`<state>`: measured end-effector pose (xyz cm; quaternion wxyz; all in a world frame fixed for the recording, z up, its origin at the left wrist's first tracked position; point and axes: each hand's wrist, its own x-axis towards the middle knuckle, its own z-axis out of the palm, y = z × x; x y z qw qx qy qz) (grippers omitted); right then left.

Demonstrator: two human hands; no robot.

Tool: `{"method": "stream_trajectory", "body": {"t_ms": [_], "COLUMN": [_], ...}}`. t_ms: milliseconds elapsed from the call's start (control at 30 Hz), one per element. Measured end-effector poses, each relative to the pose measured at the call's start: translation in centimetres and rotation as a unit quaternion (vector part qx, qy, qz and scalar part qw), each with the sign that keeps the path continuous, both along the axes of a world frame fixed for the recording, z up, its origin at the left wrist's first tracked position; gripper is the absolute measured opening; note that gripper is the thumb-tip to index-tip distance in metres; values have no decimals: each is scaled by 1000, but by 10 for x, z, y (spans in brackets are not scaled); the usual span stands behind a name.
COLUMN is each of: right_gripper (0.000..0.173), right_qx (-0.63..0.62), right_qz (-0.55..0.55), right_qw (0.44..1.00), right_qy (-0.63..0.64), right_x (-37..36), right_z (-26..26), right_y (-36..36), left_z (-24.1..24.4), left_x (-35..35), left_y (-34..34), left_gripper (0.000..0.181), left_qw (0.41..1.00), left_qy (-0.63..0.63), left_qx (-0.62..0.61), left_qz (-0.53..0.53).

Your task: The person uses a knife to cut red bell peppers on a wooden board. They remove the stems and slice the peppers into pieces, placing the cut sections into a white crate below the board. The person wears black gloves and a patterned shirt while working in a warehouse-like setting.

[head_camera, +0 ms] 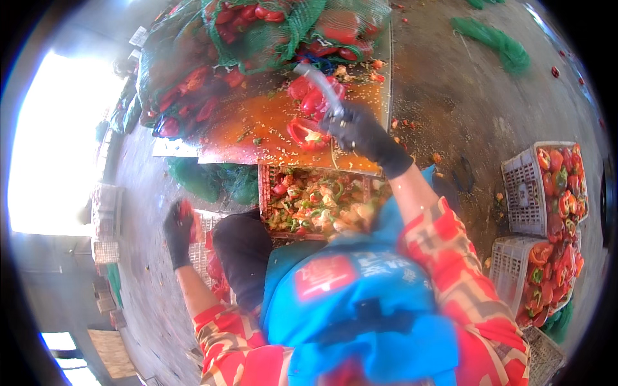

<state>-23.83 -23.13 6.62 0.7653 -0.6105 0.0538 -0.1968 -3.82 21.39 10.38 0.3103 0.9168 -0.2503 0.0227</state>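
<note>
My right hand (364, 137), in a dark glove, is shut on the handle of a curved metal blade (320, 83). Below the blade a cut red pepper half (305, 134) lies on the wet, seed-strewn board, its pale core facing up. More red peppers (309, 94) lie just behind it. Out to the left, my gloved left hand (178, 231) grips a blurred piece of red pepper (195, 227). That hand is beside a pale plastic crate (205, 223) holding red pepper pieces, partly hidden by my leg.
A red crate (263, 193) of pepper cores and stems stands against the board's near edge. Green mesh sacks (178, 53) of red peppers cover the far side. Two white crates (524, 193) of peppers stand at right. Green netting (502, 46) lies on the floor.
</note>
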Motion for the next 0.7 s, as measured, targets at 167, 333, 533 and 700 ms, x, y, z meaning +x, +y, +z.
{"method": "stream_trajectory", "body": {"t_ms": [167, 333, 533, 700], "right_gripper": [13, 16, 23, 25], "right_qx": [144, -14, -234, -297], "right_qz": [-127, -171, -183, -151], "right_qw": [981, 984, 944, 923], "right_qy": [-28, 44, 142, 194], "right_x": [10, 29, 41, 56], "right_z": [-12, -43, -82, -102], "right_y": [-19, -13, -11, 5], "left_z": [-22, -46, -97, -121], "left_x": [-8, -61, -46, -34], "left_y": [-58, -245, -316, -295], "left_gripper": [41, 41, 40, 41], "left_qw": [992, 967, 961, 956], "left_qy": [-118, -91, -18, 83], "left_qx": [51, -18, 150, 11], "left_qz": [-1, -237, -232, -282]}}
